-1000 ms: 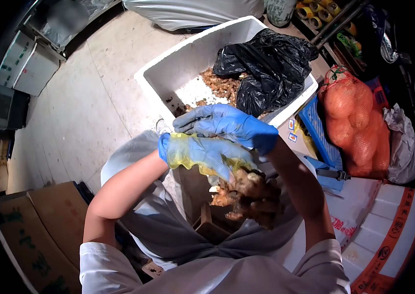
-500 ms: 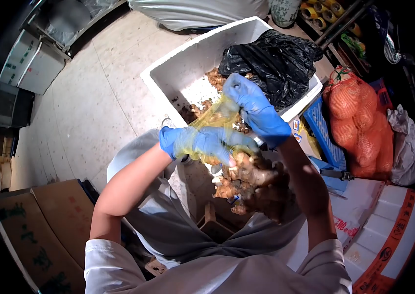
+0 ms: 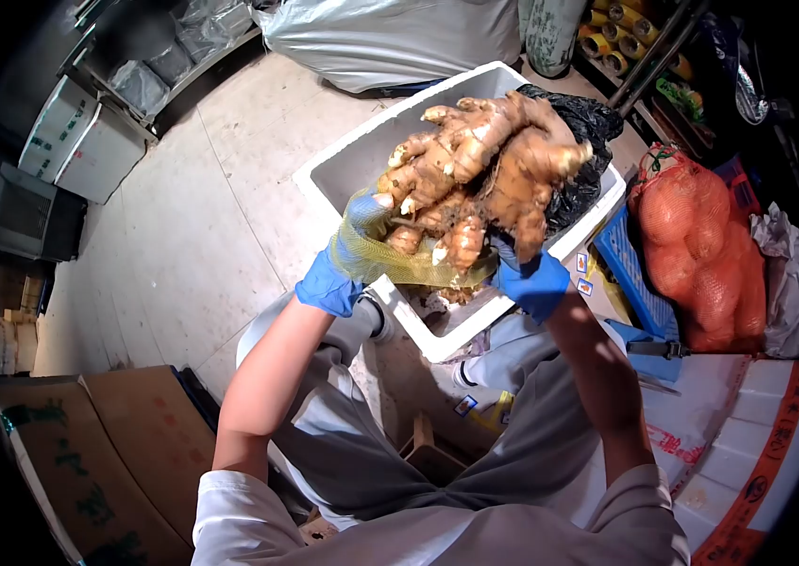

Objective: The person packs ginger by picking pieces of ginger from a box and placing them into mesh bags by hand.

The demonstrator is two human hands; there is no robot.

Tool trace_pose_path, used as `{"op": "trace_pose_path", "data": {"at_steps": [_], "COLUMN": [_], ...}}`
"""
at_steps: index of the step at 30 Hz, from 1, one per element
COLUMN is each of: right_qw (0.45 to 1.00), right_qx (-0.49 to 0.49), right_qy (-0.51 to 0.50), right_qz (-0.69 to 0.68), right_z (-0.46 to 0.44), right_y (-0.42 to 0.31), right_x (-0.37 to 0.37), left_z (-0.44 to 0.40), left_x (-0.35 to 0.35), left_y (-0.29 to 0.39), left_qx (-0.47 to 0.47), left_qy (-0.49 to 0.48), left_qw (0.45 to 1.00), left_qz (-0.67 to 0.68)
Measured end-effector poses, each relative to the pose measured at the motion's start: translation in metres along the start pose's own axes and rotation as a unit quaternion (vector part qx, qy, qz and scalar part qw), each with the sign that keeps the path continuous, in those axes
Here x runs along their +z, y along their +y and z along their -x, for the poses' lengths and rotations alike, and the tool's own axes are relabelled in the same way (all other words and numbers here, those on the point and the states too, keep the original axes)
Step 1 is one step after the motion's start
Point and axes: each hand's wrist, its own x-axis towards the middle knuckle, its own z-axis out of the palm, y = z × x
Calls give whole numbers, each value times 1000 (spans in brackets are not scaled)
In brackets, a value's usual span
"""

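Note:
A large, knobbly cluster of ginger root (image 3: 461,156) is held up above a white foam box (image 3: 333,160). My left hand (image 3: 343,259), in a blue glove, grips its left side, with the thumb on the root. Yellow mesh netting (image 3: 399,272) covers much of this hand and stretches beneath the ginger towards the right. My right hand (image 3: 533,285), also gloved in blue, is closed at the ginger's lower right; its fingertips are partly hidden behind the root. Small ginger pieces (image 3: 456,295) show inside the box below the netting.
A black plastic bag (image 3: 588,184) lies in the right end of the box. To the right are a blue plastic crate (image 3: 640,274) and a red mesh sack (image 3: 692,250) of round produce. Cardboard boxes (image 3: 135,424) and white cartons (image 3: 748,434) flank my legs. A wooden stool (image 3: 432,448) shows between them.
The ginger has gone from hanging by my lap up and forward over the box. My right hand has come from pulling the netting above to the ginger's lower right. The view has shifted slightly.

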Motion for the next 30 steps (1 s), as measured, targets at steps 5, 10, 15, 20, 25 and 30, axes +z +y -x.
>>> {"op": "trace_pose_path", "data": {"at_steps": [5,10,15,20,25,30], "right_qw": [996,994,911,972,952,960], "right_qx": [18,4,-215,8,-301,-252], "right_qy": [-59,-11,-9,-149,-10,-52], "right_qz": [-68,-108,352,-180,-52,106], "right_z": [-11,-26,9,12,16,6], "right_y": [10,13,5,-56,-101,-69], "right_x": [33,20,41,20,-34,11], "left_z": [-6,-16,-22,-4,14,3], "left_x": [5,-5,-25,-18,-35,-8], "left_y": [10,16,23,46,57,43], "left_qx": [37,81,111,85,165,-56], "left_qy": [34,30,27,57,137,8], "left_qw": [996,992,977,985,909,958], "left_qz": [-70,-95,-179,-138,-358,-281]}}
